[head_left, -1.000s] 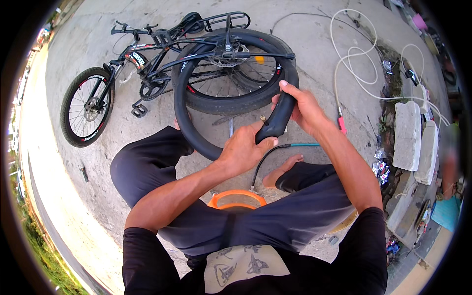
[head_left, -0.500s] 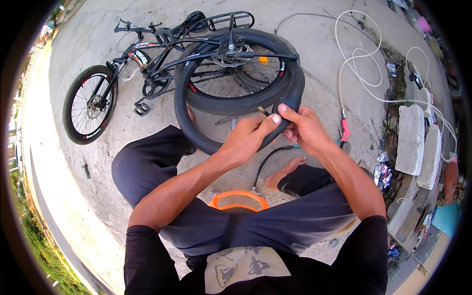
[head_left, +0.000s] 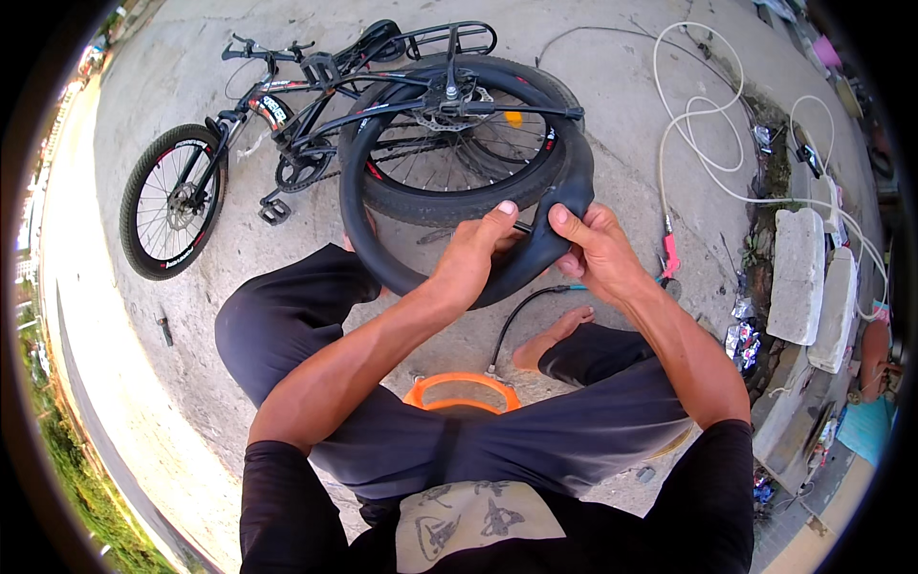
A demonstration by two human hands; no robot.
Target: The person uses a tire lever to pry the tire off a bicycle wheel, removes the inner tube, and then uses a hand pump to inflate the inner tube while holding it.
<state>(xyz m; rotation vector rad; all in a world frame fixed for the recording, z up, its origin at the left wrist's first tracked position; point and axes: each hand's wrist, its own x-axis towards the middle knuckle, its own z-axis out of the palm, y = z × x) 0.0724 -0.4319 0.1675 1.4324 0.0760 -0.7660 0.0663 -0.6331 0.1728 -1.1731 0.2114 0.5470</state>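
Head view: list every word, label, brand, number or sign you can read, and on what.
Bicycle frame: pale lettering; wording not copied.
Front rim: pale lettering; wording not copied.
Rear rim: marks too small to read.
Inner tube: no lettering visible.
Shirt panel: grey drawings, no legible words.
Foil packets: any print too small to read.
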